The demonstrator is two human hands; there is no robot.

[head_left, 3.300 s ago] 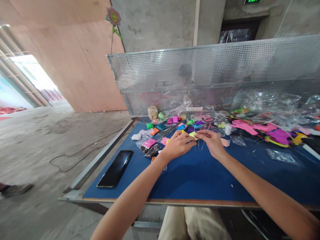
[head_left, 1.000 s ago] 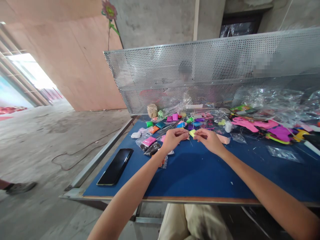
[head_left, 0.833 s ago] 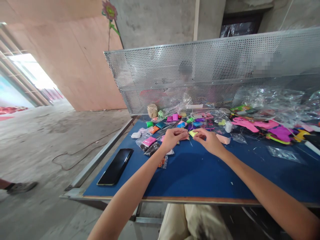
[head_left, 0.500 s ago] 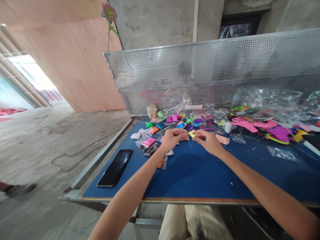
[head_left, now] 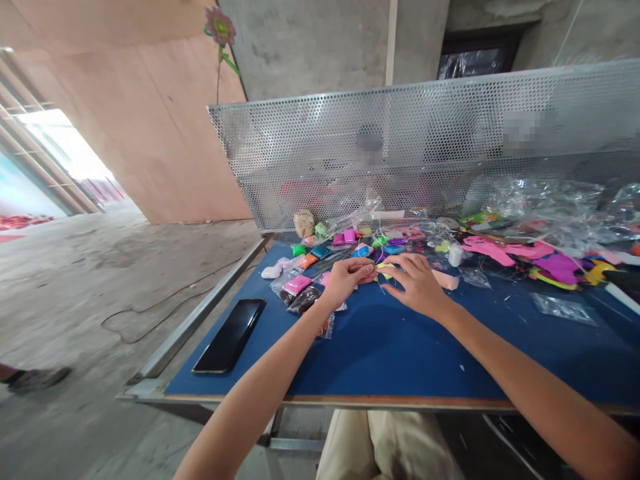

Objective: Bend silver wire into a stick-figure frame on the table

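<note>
My left hand (head_left: 349,279) is closed in a pinch above the blue table, thumb against fingers. What it grips is too small to make out; a thin pale strand (head_left: 379,285) shows by its fingertips. Close to its right, my right hand (head_left: 414,283) has its fingers apart, thumb away from the forefinger. A small yellow piece (head_left: 384,269) sits between the two hands, partly covered by the right fingers. I cannot tell whether those fingers touch it. Behind my right hand lies a peach-coloured block (head_left: 445,280).
A black phone (head_left: 230,335) lies at the table's left. Small packets of coloured clay, such as a pink packet (head_left: 297,285), are strewn around. A white bottle (head_left: 455,255), pink cutout shapes (head_left: 487,249) and clear plastic bags lie right. A perforated metal panel (head_left: 320,147) stands behind.
My right hand has opened its pinch on the yellow piece and spread its fingers, shifting slightly. My left hand stays in nearly the same place, still pinched.
</note>
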